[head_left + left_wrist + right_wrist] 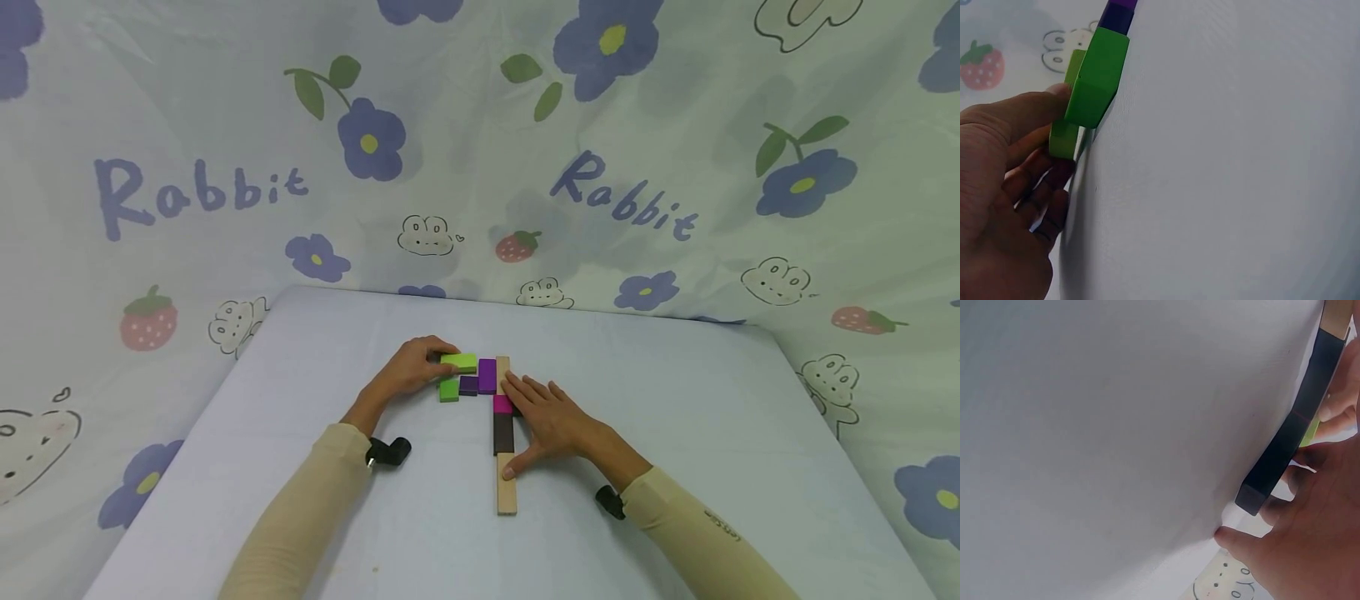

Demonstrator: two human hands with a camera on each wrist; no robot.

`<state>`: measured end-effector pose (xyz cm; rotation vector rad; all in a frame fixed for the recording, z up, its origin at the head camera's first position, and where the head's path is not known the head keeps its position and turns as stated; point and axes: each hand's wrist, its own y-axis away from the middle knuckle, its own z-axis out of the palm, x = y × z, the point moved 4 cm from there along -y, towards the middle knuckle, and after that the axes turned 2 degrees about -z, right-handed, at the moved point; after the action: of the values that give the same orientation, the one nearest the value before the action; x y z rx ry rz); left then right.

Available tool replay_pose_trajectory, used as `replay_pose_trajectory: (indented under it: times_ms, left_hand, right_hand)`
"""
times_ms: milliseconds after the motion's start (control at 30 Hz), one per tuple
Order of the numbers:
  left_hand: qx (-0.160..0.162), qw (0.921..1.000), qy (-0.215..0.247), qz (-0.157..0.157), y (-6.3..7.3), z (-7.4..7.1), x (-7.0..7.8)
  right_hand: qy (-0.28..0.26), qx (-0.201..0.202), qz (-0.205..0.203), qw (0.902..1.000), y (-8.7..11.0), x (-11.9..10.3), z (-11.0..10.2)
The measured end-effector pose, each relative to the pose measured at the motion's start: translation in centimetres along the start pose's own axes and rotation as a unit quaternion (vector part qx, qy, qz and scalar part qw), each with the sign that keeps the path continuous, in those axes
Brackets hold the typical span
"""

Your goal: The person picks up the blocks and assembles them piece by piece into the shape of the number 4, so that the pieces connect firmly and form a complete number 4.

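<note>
My left hand (412,367) pinches the near end of a lime green block (463,362) between thumb and fingers. Just in front of it lie a green block (448,391) and a dark purple block (468,385), side by side. A purple block (487,377) stands beside an upper wooden block (502,367). My right hand (555,425) is spread over the column, fingertips at the upper wooden block and thumb on the lower wooden block (507,498). Between those sit a magenta block (502,405) and a dark brown block (503,435). Another dark block (1272,459) is mostly hidden under the right fingers.
A white cloth (645,367) covers the table under the blocks. Behind it hangs a printed curtain (465,167) with flowers and rabbits. Each wrist carries a small black camera, one by the left sleeve (315,500) and one by the right sleeve (697,542).
</note>
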<state>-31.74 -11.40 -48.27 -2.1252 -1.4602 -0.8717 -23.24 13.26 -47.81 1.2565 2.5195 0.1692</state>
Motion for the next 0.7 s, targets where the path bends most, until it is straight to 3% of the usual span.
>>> replay_pose_trajectory:
  times_ms: [267,700]
  left_hand:
    - [0.006,0.9999,0.007,0.006,0.0,-0.2,-0.1]
    - [0.009,0.9998,0.005,0.017,0.6,-0.5,1.0]
  right_hand:
    - [0.000,0.002,0.001,1.0000,0.1,0.0,0.1]
    - [-0.001,-0.002,0.008,1.0000,-0.1,0.0,0.1]
